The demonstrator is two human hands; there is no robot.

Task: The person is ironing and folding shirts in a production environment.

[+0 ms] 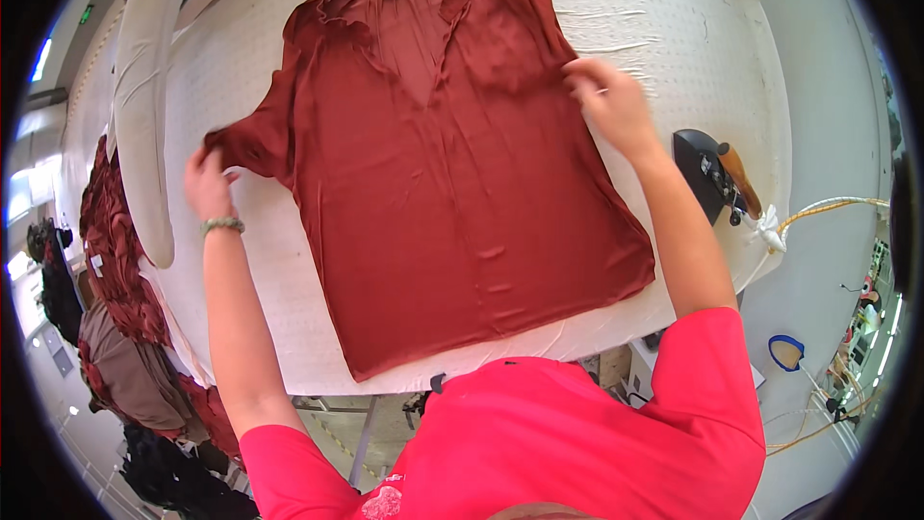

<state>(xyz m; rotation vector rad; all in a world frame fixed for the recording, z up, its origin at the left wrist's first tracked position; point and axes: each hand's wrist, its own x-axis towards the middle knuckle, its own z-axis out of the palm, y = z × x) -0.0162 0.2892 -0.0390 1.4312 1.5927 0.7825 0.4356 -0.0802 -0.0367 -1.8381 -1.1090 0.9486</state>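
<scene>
A dark red blouse (404, 193) with a ruffled V-neck lies face up, spread out on a padded white ironing table (712, 39). Its collar points away from me and its hem lies toward me. My left hand (209, 183), with a beaded bracelet at the wrist, has its fingers closed on the cuff end of the left-side sleeve, which stretches out sideways. At the blouse's right edge, near the shoulder, my right hand (611, 101) touches the fabric; its fingers are blurred, so its grip is unclear.
An iron (707, 173) with a wooden handle stands on the table's right side, its cord (833, 204) running off right. A long padded sleeve board (154, 106) sits at the left. Dark red garments (120, 250) hang beyond the left edge, with a brown-grey one (130, 361) below.
</scene>
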